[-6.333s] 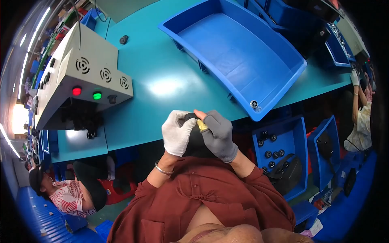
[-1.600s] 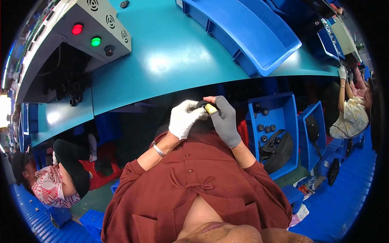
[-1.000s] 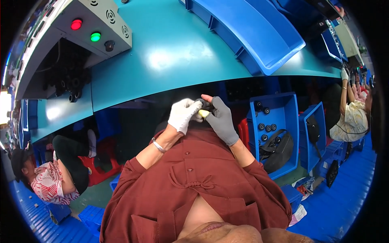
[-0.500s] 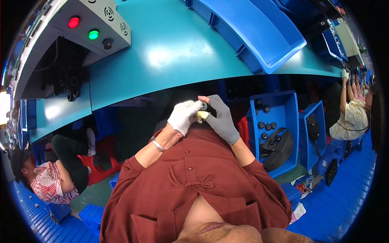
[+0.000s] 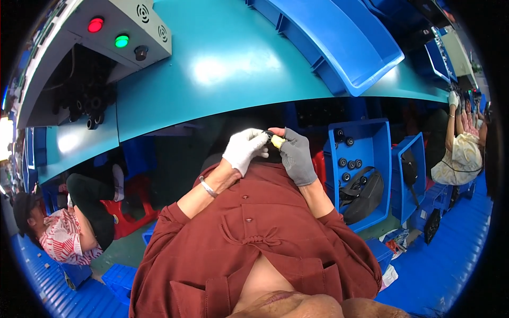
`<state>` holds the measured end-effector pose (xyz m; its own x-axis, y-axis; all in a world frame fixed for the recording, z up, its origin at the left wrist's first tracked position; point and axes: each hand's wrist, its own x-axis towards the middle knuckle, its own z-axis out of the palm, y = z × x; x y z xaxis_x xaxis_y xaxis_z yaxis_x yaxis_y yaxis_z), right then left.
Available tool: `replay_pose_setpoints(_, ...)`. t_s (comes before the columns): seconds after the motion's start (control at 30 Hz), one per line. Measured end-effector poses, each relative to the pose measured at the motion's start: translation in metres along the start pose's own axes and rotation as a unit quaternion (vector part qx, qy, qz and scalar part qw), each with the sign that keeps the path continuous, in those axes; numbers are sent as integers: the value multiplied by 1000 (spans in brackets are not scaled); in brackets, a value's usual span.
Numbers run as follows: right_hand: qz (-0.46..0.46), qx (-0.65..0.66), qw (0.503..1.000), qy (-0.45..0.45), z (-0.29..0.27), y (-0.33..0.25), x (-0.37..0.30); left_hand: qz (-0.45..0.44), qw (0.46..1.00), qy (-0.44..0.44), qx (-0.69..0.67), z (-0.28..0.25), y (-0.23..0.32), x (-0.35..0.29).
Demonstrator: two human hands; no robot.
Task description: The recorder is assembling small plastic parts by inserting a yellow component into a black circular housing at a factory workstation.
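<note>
My left hand (image 5: 245, 151), in a white glove, pinches a small black wheel (image 5: 269, 135) from the left, in front of my belly and below the bench edge. My right hand (image 5: 298, 157), in a grey glove that leaves the index fingertip bare, closes on the same wheel from the right. At the right thumb's tip is a pale yellow piece (image 5: 278, 141); whether it is a thumb cover or a separate thing I cannot tell. The fingers hide much of the wheel, which is turned nearly edge-on.
A blue tub (image 5: 386, 175) at my right holds several black wheels (image 5: 350, 164) and a black bag (image 5: 366, 193). On the teal bench (image 5: 212, 90) are a large blue tray (image 5: 339, 47) and a grey machine (image 5: 127, 37) with lamps. Co-workers sit at left (image 5: 69, 233) and right (image 5: 461, 148).
The wheel has turned from face-on to nearly edge-on. Both hands have shifted slightly right, and the yellow piece has moved up and right with my right thumb.
</note>
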<state>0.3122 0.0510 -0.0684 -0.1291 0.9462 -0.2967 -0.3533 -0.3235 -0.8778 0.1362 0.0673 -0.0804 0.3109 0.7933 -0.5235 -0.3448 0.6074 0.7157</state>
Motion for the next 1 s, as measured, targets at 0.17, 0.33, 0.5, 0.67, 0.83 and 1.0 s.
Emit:
replay_pose_setpoints(0.17, 25, -5, 999, -21, -4, 5, 2, -30, 987, -57, -147, -18, -15, 8)
replay_pose_setpoints(0.33, 19, 0, 1000, -11, -5, 7, 5, -81, 966, -36, -245, -21, -18, 12)
replay_pose_setpoints(0.5, 30, 45, 998, -30, -3, 5, 4, -71, 974, -13, -213, -19, -19, 8)
replay_pose_setpoints(0.67, -34, -67, 997, -3, 10, 2, -4, 34, 978, -8, -205, -3, -14, 0)
replay_pose_setpoints(0.83, -51, -145, 988, 27, 11, -4, -2, 39, 998, 2, -44, 0, -2, 2)
replay_pose_setpoints(1.0, -40, -171, 984, -9, 11, -18, -2, 70, 988, 30, 136, 4, 12, -3)
